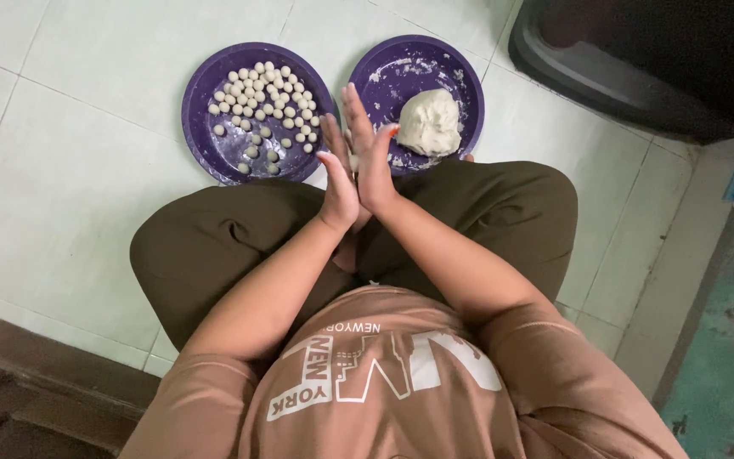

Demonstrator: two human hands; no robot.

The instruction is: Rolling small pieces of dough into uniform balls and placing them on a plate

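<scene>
Left hand (pixel 339 183) and right hand (pixel 370 153) are pressed flat palm to palm above the lap; whatever sits between them is hidden, so can't tell what they hold. Dough lump (pixel 429 123) sits on the right purple plate (pixel 401 64); small balls (pixel 267 98) fill the left purple plate (pixel 201 127). Risk: the palms slide unevenly and a piece could drop onto the tiled floor (pixel 78 195).

Pale tiled floor (pixel 70 212) with thin grout lines, evenly lit. Dark wooden threshold (pixel 36 391) at the lower left corner; dark plastic container (pixel 639 59) at upper right; worn teal surface (pixel 724 357) along the right edge.
</scene>
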